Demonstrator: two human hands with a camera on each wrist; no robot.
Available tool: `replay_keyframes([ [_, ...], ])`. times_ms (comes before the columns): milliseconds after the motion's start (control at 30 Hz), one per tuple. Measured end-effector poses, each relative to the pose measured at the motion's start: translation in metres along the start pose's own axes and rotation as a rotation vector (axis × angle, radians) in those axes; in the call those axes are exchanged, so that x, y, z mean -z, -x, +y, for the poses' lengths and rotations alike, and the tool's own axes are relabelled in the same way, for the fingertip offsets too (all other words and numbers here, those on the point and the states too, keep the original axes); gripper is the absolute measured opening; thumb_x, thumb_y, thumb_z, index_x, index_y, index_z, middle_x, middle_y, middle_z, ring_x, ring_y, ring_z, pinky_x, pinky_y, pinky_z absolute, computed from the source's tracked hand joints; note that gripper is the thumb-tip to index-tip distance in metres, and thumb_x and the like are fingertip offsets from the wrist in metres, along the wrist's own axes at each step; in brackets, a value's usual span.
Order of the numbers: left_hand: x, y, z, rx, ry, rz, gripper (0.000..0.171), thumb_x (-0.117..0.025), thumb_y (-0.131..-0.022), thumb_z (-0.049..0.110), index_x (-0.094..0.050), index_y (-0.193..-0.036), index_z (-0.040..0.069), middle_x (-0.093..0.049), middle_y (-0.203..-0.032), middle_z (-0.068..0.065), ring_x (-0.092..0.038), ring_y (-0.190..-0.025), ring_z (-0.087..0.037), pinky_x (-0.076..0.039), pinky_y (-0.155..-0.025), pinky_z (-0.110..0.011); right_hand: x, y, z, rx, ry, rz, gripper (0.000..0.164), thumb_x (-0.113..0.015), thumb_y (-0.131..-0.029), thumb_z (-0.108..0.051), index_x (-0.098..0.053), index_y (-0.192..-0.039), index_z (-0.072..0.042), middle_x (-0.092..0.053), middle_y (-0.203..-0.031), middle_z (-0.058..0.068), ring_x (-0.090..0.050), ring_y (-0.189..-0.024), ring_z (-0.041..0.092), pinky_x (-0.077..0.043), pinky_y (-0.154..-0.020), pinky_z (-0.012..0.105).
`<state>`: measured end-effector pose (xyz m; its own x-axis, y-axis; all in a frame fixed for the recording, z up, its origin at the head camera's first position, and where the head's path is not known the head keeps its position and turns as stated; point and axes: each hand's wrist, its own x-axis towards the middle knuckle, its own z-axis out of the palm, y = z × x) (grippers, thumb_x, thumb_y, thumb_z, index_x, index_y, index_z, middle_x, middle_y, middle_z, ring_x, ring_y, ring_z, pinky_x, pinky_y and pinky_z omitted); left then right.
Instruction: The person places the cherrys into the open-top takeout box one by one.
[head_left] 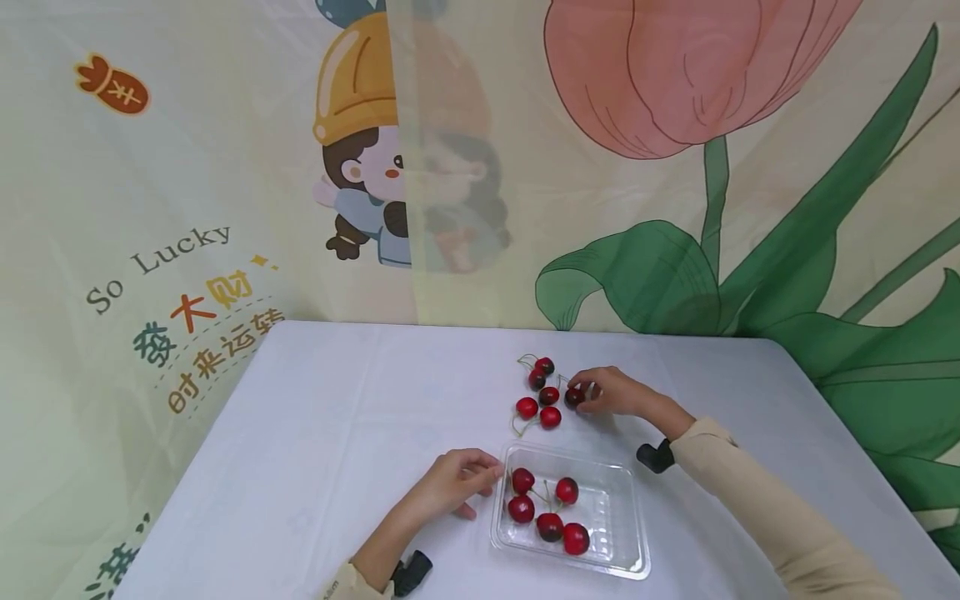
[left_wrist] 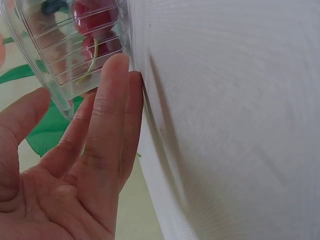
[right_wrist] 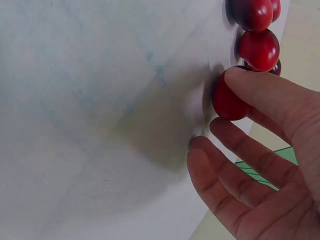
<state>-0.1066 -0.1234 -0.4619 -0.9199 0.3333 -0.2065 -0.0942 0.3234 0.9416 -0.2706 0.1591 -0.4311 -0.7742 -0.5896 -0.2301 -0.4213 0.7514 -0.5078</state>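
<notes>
L hand (head_left: 453, 483) at L edge of box (head_left: 618, 512), fingers loosely spread, holding nothing. Box has 5 boxed cherries (head_left: 576, 538) inside, mostly L/centre. Beyond box's far edge, L half: 5 loose cherries (head_left: 551, 417). Beyond its middle: held cherry (head_left: 573, 399), roundish, no clear long axis, pinched by R hand (head_left: 617, 392), much nearer than L.

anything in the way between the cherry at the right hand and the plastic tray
Nothing visible blocks the way from the cherry at the right hand; only the plastic tray's own far rim stands before its inside. The other loose cherries lie to the left.
</notes>
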Motion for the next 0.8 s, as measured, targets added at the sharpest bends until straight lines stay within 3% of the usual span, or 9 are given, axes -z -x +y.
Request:
replay_keyframes([
  [233, -0.002, 0.001, 0.001, 0.008, -0.005, -0.002, 0.033, -0.065, -0.095, 0.029, -0.066, -0.113, 0.002, -0.068, -0.088, -0.006, -0.066, -0.082, -0.020, -0.059, -0.053, -0.033, -0.001, 0.008, 0.000, -0.014, -0.008, 0.029, 0.036, -0.074, -0.085, -0.003, -0.063, -0.119, 0.002, -0.067, -0.105, 0.013, -0.061, -0.087, 0.021, -0.058, -0.072, 0.030],
  [500, -0.002, 0.001, 0.001, 0.013, -0.001, 0.008, 0.032, -0.064, -0.096, 0.029, -0.065, -0.113, 0.001, -0.068, -0.088, -0.006, -0.065, -0.082, -0.019, -0.059, -0.053, -0.033, 0.006, 0.020, 0.011, 0.085, -0.013, 0.109, 0.038, -0.075, -0.084, -0.005, -0.063, -0.119, 0.004, -0.067, -0.101, 0.013, -0.062, -0.087, 0.023, -0.058, -0.073, 0.032],
  [800, -0.003, 0.002, 0.000, 0.009, -0.003, 0.009, 0.032, -0.064, -0.095, 0.028, -0.065, -0.113, 0.001, -0.067, -0.086, -0.006, -0.065, -0.080, -0.019, -0.059, -0.053, -0.032, 0.013, 0.039, 0.014, 0.094, -0.017, 0.173, 0.039, -0.075, -0.083, -0.002, -0.062, -0.120, 0.005, -0.067, -0.102, 0.014, -0.062, -0.085, 0.023, -0.059, -0.069, 0.030],
])
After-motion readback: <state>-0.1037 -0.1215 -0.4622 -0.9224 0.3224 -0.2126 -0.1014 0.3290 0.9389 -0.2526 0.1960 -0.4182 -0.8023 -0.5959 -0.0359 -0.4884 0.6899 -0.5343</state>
